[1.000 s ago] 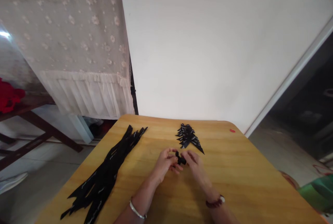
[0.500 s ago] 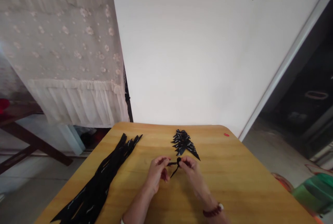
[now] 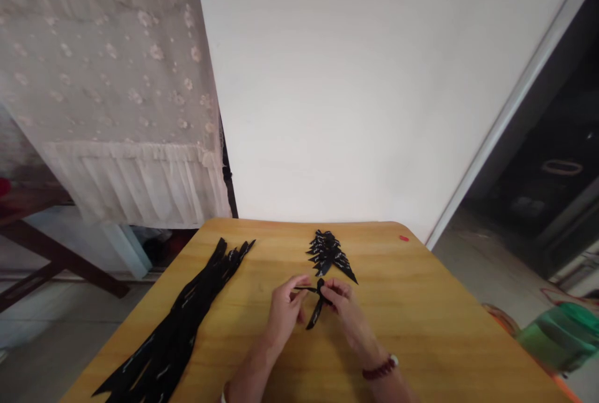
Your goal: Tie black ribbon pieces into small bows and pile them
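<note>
Between my hands is a black ribbon (image 3: 317, 314) with pale marks, looped and knotted at its top, one tail hanging down. My left hand (image 3: 286, 306) pinches the other tail, stretched out to the left. Thumb and fingers of my right hand (image 3: 342, 304) are closed on the knotted part. Just beyond them lies a stack of black ribbon bows (image 3: 329, 253) with pointed tails, overlapping one another. To the left, a long bundle of black ribbon strips (image 3: 187, 309) with pale marks runs along the wooden table (image 3: 412, 328).
A small red piece (image 3: 404, 238) lies near the table's far right corner. Behind the table rises a white wall (image 3: 327, 91). A lace curtain (image 3: 135, 91) hangs at the left. On the floor at the right stands a green container (image 3: 561, 334).
The ribbon's lower tail now hangs longer and flatter below the knot. My left hand has shifted its pinch on the side tail. The view has moved slightly.
</note>
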Available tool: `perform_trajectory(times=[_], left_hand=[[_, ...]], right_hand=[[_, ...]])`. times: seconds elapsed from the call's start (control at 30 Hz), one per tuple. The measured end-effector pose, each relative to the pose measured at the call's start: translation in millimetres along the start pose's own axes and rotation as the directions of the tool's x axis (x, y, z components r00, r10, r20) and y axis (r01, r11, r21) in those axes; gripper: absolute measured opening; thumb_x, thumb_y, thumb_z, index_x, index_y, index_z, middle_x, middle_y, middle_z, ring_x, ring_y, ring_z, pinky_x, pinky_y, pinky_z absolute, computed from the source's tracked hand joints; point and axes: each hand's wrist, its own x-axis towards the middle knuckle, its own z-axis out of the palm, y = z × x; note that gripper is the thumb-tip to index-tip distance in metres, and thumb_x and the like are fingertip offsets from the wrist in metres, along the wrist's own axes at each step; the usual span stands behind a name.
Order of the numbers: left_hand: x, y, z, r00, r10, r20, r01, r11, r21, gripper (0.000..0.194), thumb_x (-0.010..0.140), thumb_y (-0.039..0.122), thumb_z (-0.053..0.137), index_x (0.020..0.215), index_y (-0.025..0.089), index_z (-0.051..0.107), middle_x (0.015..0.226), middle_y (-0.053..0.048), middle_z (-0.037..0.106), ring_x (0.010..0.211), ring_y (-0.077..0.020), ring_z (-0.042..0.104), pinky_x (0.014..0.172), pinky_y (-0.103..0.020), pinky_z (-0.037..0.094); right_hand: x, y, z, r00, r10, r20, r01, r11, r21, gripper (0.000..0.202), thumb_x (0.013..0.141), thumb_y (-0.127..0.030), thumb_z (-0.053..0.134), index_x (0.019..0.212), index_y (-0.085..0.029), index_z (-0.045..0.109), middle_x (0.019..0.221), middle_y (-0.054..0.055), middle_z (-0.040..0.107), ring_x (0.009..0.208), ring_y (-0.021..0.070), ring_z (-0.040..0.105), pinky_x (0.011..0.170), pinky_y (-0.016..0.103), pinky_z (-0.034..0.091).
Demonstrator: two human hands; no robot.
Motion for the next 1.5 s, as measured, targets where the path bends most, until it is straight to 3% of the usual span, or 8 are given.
perform_trajectory(times=[0.1,0.27,0.53,0.67,0.8,1.07,1.23,1.5], left_hand=[[3.2,-6.0,4.1,0.996,-0.065,0.069,0.070,0.994,-0.088,0.027,0.061,0.030,0.059,0.084,0.015,0.058,0.063,-0.002,0.061,0.038,-0.0110,0.052,0.034,-0.020,0.038],[1.1,0.5,2.9,0.972,-0.172,0.159,0.210,0.941,-0.265,0.026,0.061,0.028,0.059,0.082,0.014,0.053,0.048,0.006,0.049,0.033,-0.0074,0.043,0.035,-0.021,0.039],[-0.7,9.6,0.1,0.977,-0.209,0.042,0.213,0.963,-0.167,0.028,0.060,0.023,0.057,0.086,0.012,0.054,0.091,-0.008,0.061,0.028,-0.0038,0.044,0.027,-0.019,0.032],[-0.7,4.6,5.0,0.957,-0.255,0.140,0.284,0.925,-0.251,0.025,0.055,0.021,0.064,0.075,0.009,0.058,0.067,-0.006,0.064,0.050,-0.0140,0.059,0.045,-0.023,0.047],[0.5,-1.4,6.4,0.963,-0.229,0.143,0.262,0.920,-0.292,0.021,0.053,0.022,0.067,0.067,0.008,0.060,0.057,-0.004,0.063,0.053,-0.0134,0.059,0.053,-0.025,0.048],[2.4,-0.6,2.3,0.971,-0.212,0.109,0.237,0.902,-0.360,0.021,0.054,0.027,0.067,0.062,0.010,0.057,0.053,-0.002,0.060,0.042,-0.0104,0.053,0.041,-0.022,0.044],[0.9,-0.5,2.3,0.970,-0.197,0.142,0.235,0.907,-0.349,0.023,0.057,0.030,0.064,0.064,0.011,0.054,0.043,0.000,0.055,0.036,-0.0097,0.049,0.036,-0.021,0.040],[-1.0,1.9,4.6,0.968,-0.196,0.159,0.236,0.924,-0.302,0.024,0.056,0.026,0.065,0.073,0.009,0.058,0.051,-0.002,0.058,0.042,-0.0104,0.052,0.038,-0.021,0.042]], right_hand=[[2.1,1.7,1.2,0.998,-0.058,0.024,0.058,0.998,-0.019,0.019,0.058,-0.032,0.063,0.053,-0.018,0.052,0.049,-0.004,0.047,0.049,0.0112,0.043,0.047,0.023,0.035],[8.4,10.8,1.7,0.981,-0.186,0.060,0.190,0.980,-0.061,0.024,0.061,-0.037,0.061,0.052,-0.017,0.049,0.047,-0.004,0.045,0.047,0.0108,0.041,0.048,0.024,0.035],[8.3,18.8,1.0,0.944,-0.327,0.047,0.318,0.863,-0.392,0.013,0.069,-0.026,0.051,0.058,-0.019,0.049,0.053,-0.001,0.050,0.051,0.0136,0.046,0.050,0.025,0.035],[8.2,24.5,3.6,0.948,-0.314,0.053,0.307,0.854,-0.420,0.009,0.069,-0.022,0.049,0.060,-0.019,0.050,0.056,0.000,0.053,0.053,0.0139,0.049,0.051,0.025,0.036],[7.6,23.4,5.6,0.950,-0.304,0.073,0.310,0.884,-0.349,0.011,0.068,-0.023,0.052,0.060,-0.017,0.051,0.056,-0.001,0.052,0.053,0.0128,0.048,0.052,0.025,0.038],[-2.6,-1.2,5.1,0.987,-0.133,0.086,0.140,0.987,-0.082,0.033,0.071,-0.048,0.049,0.062,-0.016,0.057,0.061,0.001,0.057,0.061,0.0148,0.052,0.055,0.025,0.040],[-1.1,5.2,7.8,0.968,-0.083,0.235,0.092,0.995,-0.027,0.022,0.064,-0.036,0.061,0.059,-0.015,0.054,0.054,-0.001,0.055,0.052,0.0119,0.050,0.052,0.024,0.039],[4.1,14.3,5.8,0.975,-0.083,0.205,0.098,0.993,-0.064,0.016,0.065,-0.028,0.056,0.057,-0.015,0.050,0.050,-0.003,0.051,0.048,0.0101,0.045,0.048,0.023,0.035]])
